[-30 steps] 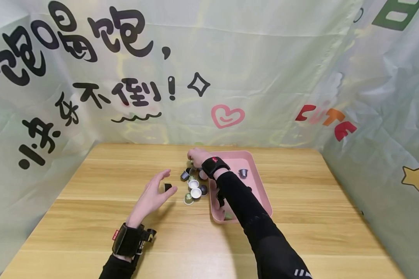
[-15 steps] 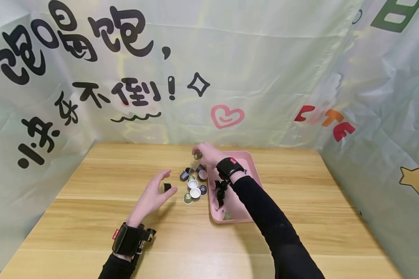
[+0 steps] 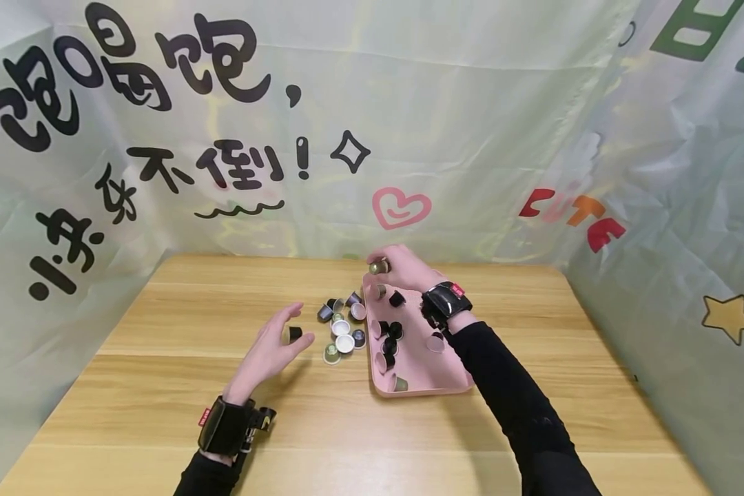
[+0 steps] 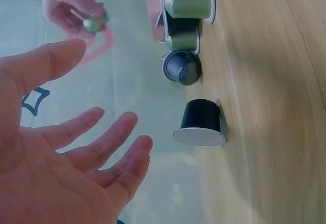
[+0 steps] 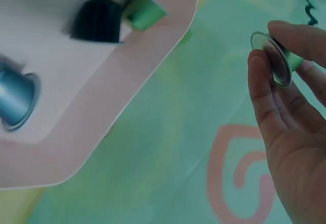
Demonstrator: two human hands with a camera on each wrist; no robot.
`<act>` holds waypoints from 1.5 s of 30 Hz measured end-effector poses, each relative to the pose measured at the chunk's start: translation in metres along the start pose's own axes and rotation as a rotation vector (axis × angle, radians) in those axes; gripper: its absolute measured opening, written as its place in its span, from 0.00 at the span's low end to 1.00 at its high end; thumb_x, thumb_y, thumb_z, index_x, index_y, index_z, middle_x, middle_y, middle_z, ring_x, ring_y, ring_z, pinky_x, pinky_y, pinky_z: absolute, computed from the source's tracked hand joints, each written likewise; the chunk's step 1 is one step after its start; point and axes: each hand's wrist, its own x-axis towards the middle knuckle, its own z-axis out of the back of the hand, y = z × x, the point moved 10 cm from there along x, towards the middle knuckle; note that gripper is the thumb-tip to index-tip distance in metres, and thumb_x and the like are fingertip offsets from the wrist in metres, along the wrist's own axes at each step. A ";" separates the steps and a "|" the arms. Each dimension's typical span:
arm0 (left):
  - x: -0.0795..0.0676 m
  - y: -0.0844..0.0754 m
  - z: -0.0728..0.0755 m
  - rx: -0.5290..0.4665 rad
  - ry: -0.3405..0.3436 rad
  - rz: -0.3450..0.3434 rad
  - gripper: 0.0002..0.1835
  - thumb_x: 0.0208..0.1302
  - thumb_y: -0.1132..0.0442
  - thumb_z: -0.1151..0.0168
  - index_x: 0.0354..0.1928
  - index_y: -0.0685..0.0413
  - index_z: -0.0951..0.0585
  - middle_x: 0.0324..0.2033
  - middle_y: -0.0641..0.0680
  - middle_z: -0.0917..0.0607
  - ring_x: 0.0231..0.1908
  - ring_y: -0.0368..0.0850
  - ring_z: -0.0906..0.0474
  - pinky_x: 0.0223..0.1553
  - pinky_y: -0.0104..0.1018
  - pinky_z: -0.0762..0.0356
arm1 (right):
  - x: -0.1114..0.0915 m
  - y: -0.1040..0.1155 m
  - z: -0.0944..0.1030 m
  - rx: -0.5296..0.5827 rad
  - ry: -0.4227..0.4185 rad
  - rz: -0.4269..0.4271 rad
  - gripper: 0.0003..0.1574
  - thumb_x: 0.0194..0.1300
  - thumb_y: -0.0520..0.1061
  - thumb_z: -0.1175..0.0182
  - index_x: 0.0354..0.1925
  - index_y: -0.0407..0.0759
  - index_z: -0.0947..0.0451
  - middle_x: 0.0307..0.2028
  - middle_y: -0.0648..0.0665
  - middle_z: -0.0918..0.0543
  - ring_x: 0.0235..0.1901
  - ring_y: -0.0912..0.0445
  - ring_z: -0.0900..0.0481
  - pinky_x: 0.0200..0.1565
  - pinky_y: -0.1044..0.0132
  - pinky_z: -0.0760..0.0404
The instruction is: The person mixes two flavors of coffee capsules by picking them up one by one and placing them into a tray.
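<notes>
Here printed cloth (image 3: 471, 124) backs a wooden table (image 3: 341, 441); right grip (image 3: 406, 267) pinches a green capsule (image 3: 378, 267), left grip (image 3: 273, 349) spreads wide.

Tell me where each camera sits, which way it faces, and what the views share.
Head: worn on the head, facing forward and down at the table, pink tray and loose capsules; left hand, right hand and black sleeves show.
Left wrist: on the left wrist, facing past the left hand toward a black capsule; the right hand shows beyond.
Right wrist: on the right wrist, facing the tray's corner and backdrop; the right hand shows, pinching a green capsule.
Shared: head and left wrist both show the black and green capsules.
</notes>
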 end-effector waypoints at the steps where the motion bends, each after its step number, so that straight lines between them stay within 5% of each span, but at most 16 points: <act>1: 0.000 0.000 0.000 0.002 0.001 0.001 0.38 0.69 0.54 0.36 0.75 0.57 0.40 0.72 0.66 0.32 0.72 0.67 0.38 0.72 0.70 0.42 | -0.003 -0.004 0.002 0.001 -0.013 -0.007 0.20 0.63 0.38 0.32 0.53 0.37 0.18 0.46 0.39 0.12 0.45 0.48 0.15 0.50 0.57 0.15; 11: 0.001 0.006 0.005 0.019 -0.025 0.014 0.37 0.68 0.57 0.36 0.75 0.60 0.39 0.71 0.68 0.31 0.71 0.69 0.37 0.72 0.69 0.44 | -0.028 -0.053 0.006 0.052 -0.066 -0.128 0.17 0.64 0.35 0.37 0.52 0.34 0.18 0.45 0.36 0.13 0.45 0.44 0.15 0.49 0.54 0.15; 22: 0.001 0.007 0.002 0.012 -0.014 0.016 0.38 0.68 0.57 0.36 0.75 0.60 0.39 0.71 0.67 0.31 0.72 0.68 0.38 0.72 0.68 0.43 | -0.038 -0.091 -0.016 0.001 0.046 -0.234 0.14 0.67 0.37 0.39 0.49 0.32 0.17 0.43 0.34 0.14 0.46 0.41 0.17 0.53 0.49 0.18; 33: 0.001 0.007 0.001 0.017 0.001 0.024 0.39 0.68 0.56 0.36 0.75 0.60 0.40 0.71 0.68 0.32 0.72 0.69 0.39 0.72 0.70 0.43 | -0.040 -0.103 -0.030 -0.067 0.139 -0.316 0.12 0.68 0.39 0.39 0.47 0.34 0.17 0.41 0.36 0.13 0.37 0.49 0.20 0.42 0.58 0.20; 41: 0.000 0.008 0.000 0.014 0.014 0.031 0.39 0.68 0.56 0.37 0.76 0.59 0.41 0.72 0.68 0.33 0.72 0.69 0.40 0.72 0.70 0.43 | -0.039 -0.105 -0.036 -0.152 0.180 -0.316 0.14 0.66 0.36 0.38 0.50 0.33 0.17 0.50 0.33 0.14 0.51 0.42 0.16 0.55 0.51 0.16; 45: 0.000 0.009 -0.001 0.011 0.020 0.034 0.39 0.68 0.55 0.37 0.76 0.59 0.41 0.72 0.68 0.33 0.73 0.69 0.40 0.72 0.71 0.43 | -0.039 -0.104 -0.036 -0.154 0.183 -0.317 0.14 0.66 0.37 0.38 0.49 0.34 0.17 0.49 0.34 0.14 0.48 0.44 0.16 0.53 0.52 0.16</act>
